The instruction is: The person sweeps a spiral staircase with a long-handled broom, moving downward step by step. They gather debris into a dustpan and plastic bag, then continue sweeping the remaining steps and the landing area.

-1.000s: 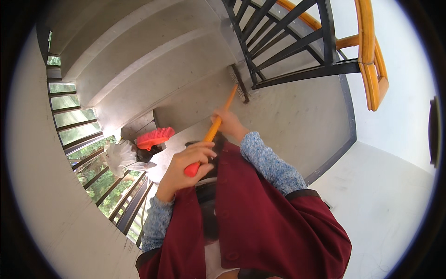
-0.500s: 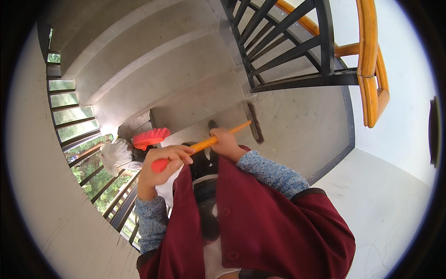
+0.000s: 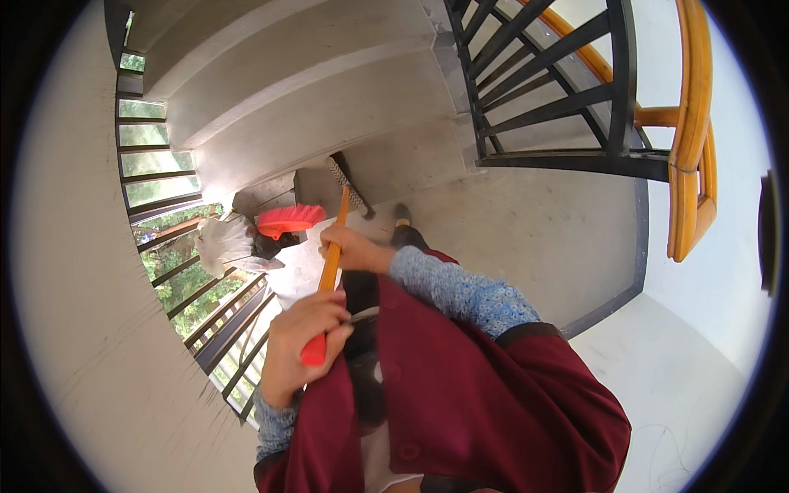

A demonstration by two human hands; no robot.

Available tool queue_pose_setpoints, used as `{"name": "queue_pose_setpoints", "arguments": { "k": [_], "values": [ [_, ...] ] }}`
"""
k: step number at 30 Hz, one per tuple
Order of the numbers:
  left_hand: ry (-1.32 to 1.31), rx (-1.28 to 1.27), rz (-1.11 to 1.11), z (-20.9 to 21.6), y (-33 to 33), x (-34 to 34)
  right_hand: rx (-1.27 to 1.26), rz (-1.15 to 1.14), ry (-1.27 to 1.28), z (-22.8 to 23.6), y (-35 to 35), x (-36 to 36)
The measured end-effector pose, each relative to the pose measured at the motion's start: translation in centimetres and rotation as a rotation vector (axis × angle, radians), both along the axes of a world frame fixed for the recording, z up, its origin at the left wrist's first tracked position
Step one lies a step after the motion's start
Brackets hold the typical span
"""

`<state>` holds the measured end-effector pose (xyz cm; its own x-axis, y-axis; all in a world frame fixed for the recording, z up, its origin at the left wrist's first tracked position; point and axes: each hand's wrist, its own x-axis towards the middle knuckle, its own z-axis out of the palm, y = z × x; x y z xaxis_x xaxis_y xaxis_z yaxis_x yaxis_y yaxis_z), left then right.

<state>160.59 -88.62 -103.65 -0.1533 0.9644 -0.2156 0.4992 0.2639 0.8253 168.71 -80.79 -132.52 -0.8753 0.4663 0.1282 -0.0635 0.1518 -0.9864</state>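
Observation:
A broom with an orange handle [image 3: 330, 269] and a red end cap is held in both my hands. My left hand [image 3: 302, 338] is wrapped round the top of the handle, beside the red cap. Further down, my right hand [image 3: 359, 250] closes round the same handle. The broom's dark head [image 3: 351, 186] reaches the landing floor, close to the foot of the lowest step. Left of the handle, a second brush head with red bristles [image 3: 290, 219] points upward; the lower part of whatever carries it is hidden.
A pale plastic bag [image 3: 228, 246] sits by the barred window [image 3: 164, 177] on the left. Concrete steps [image 3: 329, 107] rise ahead. A black railing [image 3: 567, 163] with an orange handrail [image 3: 689, 148] stands at right. My shoe [image 3: 402, 214] is right of the broom head.
The broom's head has swung leftward across the floor, and the handle now points more straight ahead. My left hand has come down and nearer my body; the right has moved left. The view has shifted slightly.

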Motion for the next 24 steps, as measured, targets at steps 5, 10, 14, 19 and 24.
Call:
{"name": "queue_pose_setpoints", "arguments": {
  "k": [5,10,14,19,24],
  "values": [
    [-0.219,0.063,0.143,1.8,-2.6,-1.6,0.174,-0.077,-0.099,3.0,0.3,1.8],
    [-0.322,0.066,0.213,-3.1,-3.8,-2.5,0.235,-0.130,-0.237,-0.3,1.2,2.4],
    [-0.158,0.014,0.251,-3.6,-6.3,-3.0,0.055,-0.001,-0.071,-3.3,-3.4,-2.6],
    [-0.070,0.028,0.089,-1.4,-11.0,-8.1,-0.008,0.153,-0.005,-2.0,-9.8,-9.3],
    [-0.369,0.002,-0.022,-5.3,-19.5,-19.7,-0.026,0.071,-0.225,3.0,-9.7,-9.3]
  ]
}}
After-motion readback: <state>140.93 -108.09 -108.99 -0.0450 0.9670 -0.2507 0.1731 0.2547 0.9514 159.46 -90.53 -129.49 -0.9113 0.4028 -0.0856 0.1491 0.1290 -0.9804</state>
